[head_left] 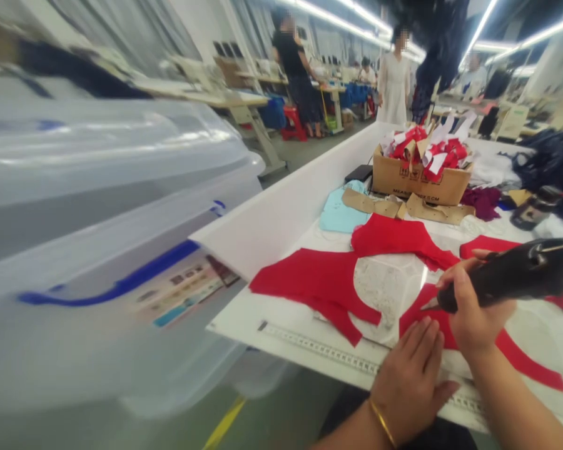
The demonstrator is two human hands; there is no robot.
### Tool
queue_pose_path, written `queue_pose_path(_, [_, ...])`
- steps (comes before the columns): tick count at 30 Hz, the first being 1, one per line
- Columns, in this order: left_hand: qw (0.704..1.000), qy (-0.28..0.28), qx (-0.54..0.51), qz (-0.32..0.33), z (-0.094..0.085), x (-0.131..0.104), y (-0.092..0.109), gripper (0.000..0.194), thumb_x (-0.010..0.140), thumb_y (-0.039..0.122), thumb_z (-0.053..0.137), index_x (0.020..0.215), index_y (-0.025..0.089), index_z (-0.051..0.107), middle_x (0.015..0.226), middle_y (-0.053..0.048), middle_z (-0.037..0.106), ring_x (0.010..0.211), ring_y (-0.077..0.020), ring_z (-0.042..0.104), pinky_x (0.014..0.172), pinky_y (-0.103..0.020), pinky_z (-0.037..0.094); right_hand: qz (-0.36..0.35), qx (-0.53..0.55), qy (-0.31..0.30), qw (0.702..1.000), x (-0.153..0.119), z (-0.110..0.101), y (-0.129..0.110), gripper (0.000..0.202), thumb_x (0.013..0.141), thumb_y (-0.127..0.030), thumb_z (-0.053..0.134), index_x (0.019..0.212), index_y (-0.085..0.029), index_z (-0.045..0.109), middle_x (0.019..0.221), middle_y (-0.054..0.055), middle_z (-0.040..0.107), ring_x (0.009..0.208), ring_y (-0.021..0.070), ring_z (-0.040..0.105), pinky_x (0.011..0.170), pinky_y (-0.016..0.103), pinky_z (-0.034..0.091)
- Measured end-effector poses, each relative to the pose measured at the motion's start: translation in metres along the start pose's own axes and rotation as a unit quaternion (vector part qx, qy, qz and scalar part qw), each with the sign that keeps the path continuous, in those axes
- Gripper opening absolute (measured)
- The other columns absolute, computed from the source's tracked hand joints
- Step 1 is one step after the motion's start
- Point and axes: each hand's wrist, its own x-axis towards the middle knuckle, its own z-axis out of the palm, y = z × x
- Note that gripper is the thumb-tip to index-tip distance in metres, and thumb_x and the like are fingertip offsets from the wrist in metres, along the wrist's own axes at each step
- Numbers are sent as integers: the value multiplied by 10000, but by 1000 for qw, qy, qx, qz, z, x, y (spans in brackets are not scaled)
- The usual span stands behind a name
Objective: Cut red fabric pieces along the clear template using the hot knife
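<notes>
Matte red cloth (415, 307), cut in curves, lies flat on the smooth white table (244, 317). The left hand (409, 378) rests on it, fingers outstretched; the right hand (476, 319) grips a rounded black tool (516, 275).

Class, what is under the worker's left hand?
The left hand lies partly on red cloth. The ruler runs out of sight behind it. The ruler's markings there, and whatever the palm covers, cannot be seen.

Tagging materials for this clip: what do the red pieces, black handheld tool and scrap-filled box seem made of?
Red pieces: probably matte fabric, thin and lying flat; fibre unclear. Black handheld tool: likely plastic, given its smooth sheen; coated metal possible. Box: apparently matte cardboard, brown with printed markings.
</notes>
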Motion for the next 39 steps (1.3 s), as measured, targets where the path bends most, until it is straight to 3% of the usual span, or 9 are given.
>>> queue_pose_path(7, [999,-19,-32,-23,-1,1,4,606,1063,501,349,1220,3,656,1314,-179,627,1328,-303,529,1063,-412,532,-7,11,-32,999,-1,3,-1,250,879,-138,622,1063,-159,454,687,-51,589,535,110,586,528,276,508])
queue_pose_path(17, [999,-2,-39,-31,-2,3,8,616,1072,493,299,1154,18,684,1252,-187,653,1227,-295,592,1043,-402,518,6,0,-64,998,-10,9,-12,276,853,-138,598,1083,-178,449,655,-61,572,535,112,578,555,284,505])
queue_pose_path(39, [998,-10,-27,-53,-4,0,18,624,1072,509,270,1152,43,678,1230,-169,659,1207,-290,594,1085,-394,440,-18,51,-98,994,-17,9,3,267,920,-94,584,1149,-163,463,720,-37,576,588,117,571,570,300,513])
